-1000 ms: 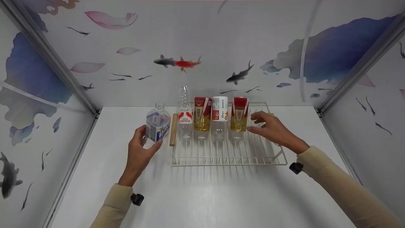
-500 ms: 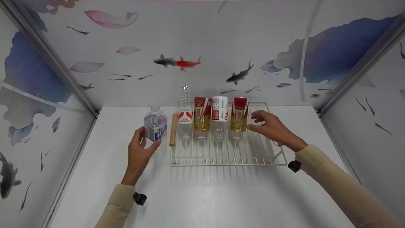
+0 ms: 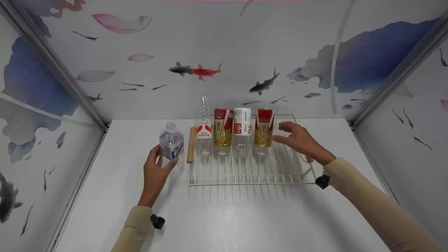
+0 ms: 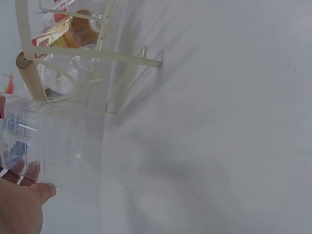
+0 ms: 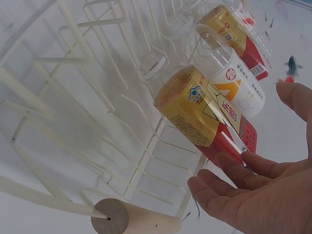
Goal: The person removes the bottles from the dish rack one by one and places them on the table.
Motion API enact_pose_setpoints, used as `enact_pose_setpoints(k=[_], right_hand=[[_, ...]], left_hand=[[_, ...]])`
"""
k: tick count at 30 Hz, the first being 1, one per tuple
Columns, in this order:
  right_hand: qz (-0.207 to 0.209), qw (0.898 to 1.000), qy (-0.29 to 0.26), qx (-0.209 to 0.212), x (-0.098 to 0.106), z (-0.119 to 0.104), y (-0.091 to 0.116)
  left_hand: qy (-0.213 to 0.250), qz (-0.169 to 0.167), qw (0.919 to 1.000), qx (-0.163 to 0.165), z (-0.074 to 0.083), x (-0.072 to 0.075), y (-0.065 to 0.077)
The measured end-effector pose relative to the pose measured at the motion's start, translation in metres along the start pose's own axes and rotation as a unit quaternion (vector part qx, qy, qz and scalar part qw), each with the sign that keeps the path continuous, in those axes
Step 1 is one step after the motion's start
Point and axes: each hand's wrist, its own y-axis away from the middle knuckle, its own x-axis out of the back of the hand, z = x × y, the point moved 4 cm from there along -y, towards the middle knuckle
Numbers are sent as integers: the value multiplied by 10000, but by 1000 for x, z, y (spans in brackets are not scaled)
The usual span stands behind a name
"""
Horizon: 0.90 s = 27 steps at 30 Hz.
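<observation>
My left hand [image 3: 156, 175] grips a clear plastic bottle [image 3: 171, 142] with a blue-and-white label, its uncapped neck pointing up, just left of the rack. In the left wrist view, the thumb and fingertips press the side of this see-through bottle [image 4: 44, 141]. My right hand [image 3: 297, 141] is held beside a red-and-gold bottle [image 3: 264, 127], thumb and fingers apart. The right wrist view has those fingers relaxed close to the red end of that bottle [image 5: 195, 107], whose clear neck points toward the rack wires.
A cream wire rack [image 3: 252, 180] with wooden handles [image 3: 191, 145] holds several bottles in a row: a clear one with a red-and-white label [image 3: 204, 131], another red-and-gold one [image 3: 223, 127] and a white-labelled one [image 3: 242, 122]. Printed walls enclose the white table [image 3: 227, 217].
The left hand's bottle has shifted slightly left and down in the head view and now sits more upright. My right hand has stayed almost in place by the end bottle.
</observation>
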Motion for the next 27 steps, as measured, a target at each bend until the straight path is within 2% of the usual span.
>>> enact_pose_setpoints(k=[13,20,27], right_hand=[[114,9998,-122,-135,-3,11,-18],[75,9998,-189,-61,-11,10,-30],[-16,9995,-175,-264,-15,11,-38]], left_hand=[[-31,66,9997,238,-22,-11,-8],[-160,144,9992,340,-34,-7,-9],[-230,130,9991,338,-38,-5,-12]])
